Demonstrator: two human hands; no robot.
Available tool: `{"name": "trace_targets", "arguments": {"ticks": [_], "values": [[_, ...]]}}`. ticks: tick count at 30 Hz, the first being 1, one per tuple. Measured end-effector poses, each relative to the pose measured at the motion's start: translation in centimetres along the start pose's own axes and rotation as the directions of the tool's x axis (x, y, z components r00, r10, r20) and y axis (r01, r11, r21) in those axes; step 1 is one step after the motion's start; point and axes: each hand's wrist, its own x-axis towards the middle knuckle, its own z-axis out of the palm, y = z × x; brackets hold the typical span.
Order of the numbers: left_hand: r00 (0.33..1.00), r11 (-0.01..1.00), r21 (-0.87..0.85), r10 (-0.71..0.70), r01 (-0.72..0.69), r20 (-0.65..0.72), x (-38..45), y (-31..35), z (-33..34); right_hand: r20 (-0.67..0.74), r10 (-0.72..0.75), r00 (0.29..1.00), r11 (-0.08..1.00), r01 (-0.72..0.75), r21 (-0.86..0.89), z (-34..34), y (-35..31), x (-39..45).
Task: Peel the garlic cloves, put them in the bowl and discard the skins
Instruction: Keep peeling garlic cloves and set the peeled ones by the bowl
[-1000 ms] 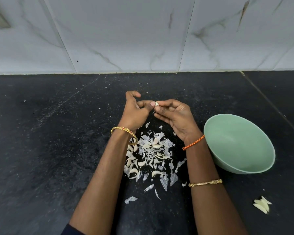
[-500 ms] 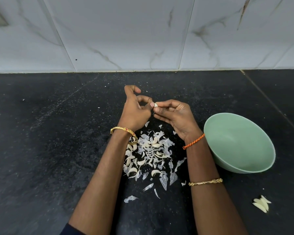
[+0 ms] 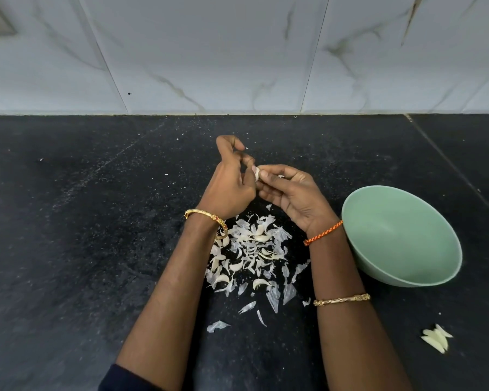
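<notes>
Hands (image 3: pixel 229 190) (image 3: pixel 291 193) pinch one clove (image 3: pixel 257 173), perhaps.

My left hand (image 3: pixel 227 184) and right hand (image 3: pixel 292 193) meet around a garlic clove (image 3: pixel 257 173) above the skins (image 3: pixel 251 255). The bowl (image 3: pixel 446 249) stands to their right; loose cloves (image 3: pixel 436 339) lie nearer me, right of my right forearm.

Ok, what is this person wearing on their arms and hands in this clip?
Both forearms are bare. The left wrist carries a gold bangle with small red detail. The right wrist has an orange braided thread, and further up that forearm sits a thin gold patterned bracelet. A dark navy sleeve edge shows on the left arm. No rings can be made out.
</notes>
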Motion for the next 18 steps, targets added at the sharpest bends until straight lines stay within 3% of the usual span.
{"name": "trace_targets", "arguments": {"ticks": [8,18], "values": [[0.994,0.979,0.177,0.106,-0.097,-0.038,-0.4,0.6,0.8,0.004,0.098,0.995,0.960,-0.096,0.264,0.2,0.3,0.9],[0.997,0.990,0.143,0.016,-0.004,-0.080,-2.7,0.5,0.0,0.017,0.211,0.977,0.938,-0.208,0.277,2.1,0.7,0.1]]}}
